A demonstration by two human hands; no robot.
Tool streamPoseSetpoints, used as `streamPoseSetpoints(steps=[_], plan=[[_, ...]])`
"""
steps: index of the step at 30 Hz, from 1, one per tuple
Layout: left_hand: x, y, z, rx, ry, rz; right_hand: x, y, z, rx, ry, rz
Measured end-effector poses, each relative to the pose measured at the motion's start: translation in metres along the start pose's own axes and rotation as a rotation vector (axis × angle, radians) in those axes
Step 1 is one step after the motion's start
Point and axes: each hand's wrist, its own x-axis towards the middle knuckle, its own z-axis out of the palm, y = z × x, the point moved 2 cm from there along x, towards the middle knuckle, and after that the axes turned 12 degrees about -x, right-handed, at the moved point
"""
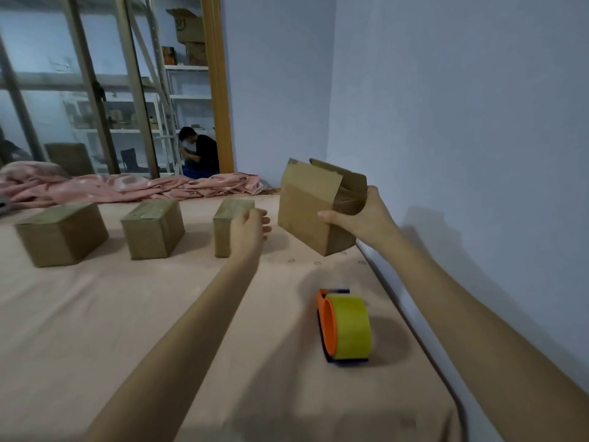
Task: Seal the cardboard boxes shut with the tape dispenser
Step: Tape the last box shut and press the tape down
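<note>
- While your right hand point(360, 218) grips the open box point(314, 207) by its near corner, thumb on the front face and fingers round the side, the box hangs tilted above the table point(127, 330), its top flaps standing up unsealed.
- Your left hand point(250, 229) reaches forward with relaxed fingers, holding nothing, right by the closed box point(223, 231) nearest the lifted one; you cannot tell from here whether it touches.
- Two more closed boxes, the middle box point(153, 229) and the far-left box point(62, 234), sit in the same row with flaps down and what looks like tape across their tops.
- The tape dispenser point(345, 327) lies untouched on the table, near you and well apart from both hands.
- By this showing, three boxes look finished; the fourth is left to set down, fold shut and tape.
</note>
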Motion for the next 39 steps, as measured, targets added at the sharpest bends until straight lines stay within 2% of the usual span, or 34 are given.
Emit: streamPoseSetpoints(steps=[7, 13, 17, 20, 26, 30, 34, 39], plan=[[-0.07, 0.032, -0.102, -0.04, -0.018, 0.023, -0.094, -0.028, 0.008, 0.232, -0.134, -0.103], [-0.124, 0.017, -0.153, -0.024, -0.1, -0.015, -0.146, -0.018, 0.051, 0.167, -0.443, -0.191], [-0.146, -0.005, -0.17, -0.014, -0.101, -0.075, -0.159, -0.01, 0.065, 0.218, -0.494, -0.157], [-0.154, -0.016, -0.175, -0.021, -0.043, -0.115, -0.164, -0.005, 0.077, 0.159, -0.537, -0.163], [-0.153, -0.021, -0.171, 0.011, -0.11, -0.142, -0.165, 0.0, 0.078, 0.2, -0.445, -0.096], [-0.148, -0.025, -0.166, 0.061, -0.165, -0.127, -0.165, 0.001, 0.078, 0.085, -0.458, -0.081], [-0.145, -0.022, -0.164, 0.032, -0.154, -0.144, -0.165, -0.007, 0.083, 0.027, -0.391, -0.044], [-0.142, -0.013, -0.165, 0.046, -0.166, -0.07, -0.164, -0.005, 0.088, 0.121, -0.281, 0.052]])
